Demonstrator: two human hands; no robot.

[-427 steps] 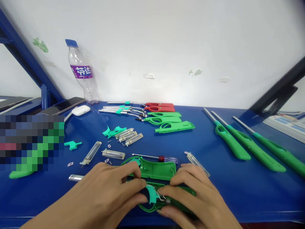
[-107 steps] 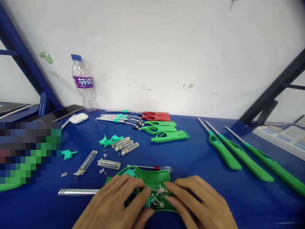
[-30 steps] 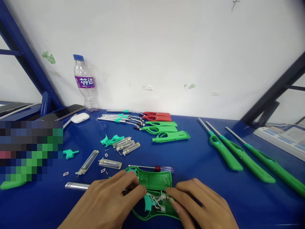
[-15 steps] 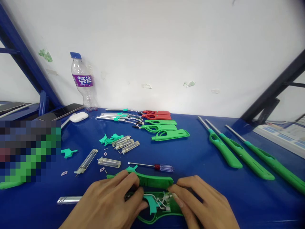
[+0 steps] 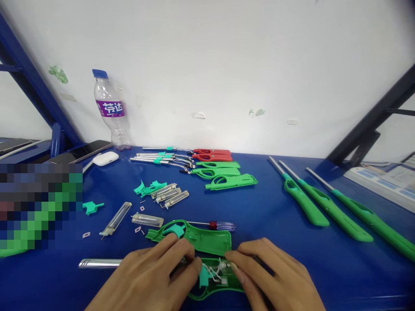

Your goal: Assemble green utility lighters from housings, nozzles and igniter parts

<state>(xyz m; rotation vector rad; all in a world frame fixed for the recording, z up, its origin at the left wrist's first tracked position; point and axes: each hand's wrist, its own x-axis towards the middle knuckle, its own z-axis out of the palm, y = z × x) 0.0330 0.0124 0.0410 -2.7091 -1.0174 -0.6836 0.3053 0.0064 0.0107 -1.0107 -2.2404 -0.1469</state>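
Blue table (image 5: 259,207), screwdriver (image 5: 222,226) beyond hands

Lighting and image quality at the work surface. Bright, diffuse light of unseen source covers the wall (image 5: 207,77) beyond the fingers of the left hand (image 5: 180,250) and right hand (image 5: 270,270). Shadows are soft, deepest beneath and between the fingers, where the green casing (image 5: 210,296) darkens. Highlights mark the metal tube (image 5: 99,263), left of the fingers, and the bottle (image 5: 112,110), farther off; faint glare streaks the blue table (image 5: 275,216) at lower right. Fine detail between the fingertips is slightly soft. Wide-angle stretching affects the edges; a pixelated block obscures the far left; the upper-right corner darkens.
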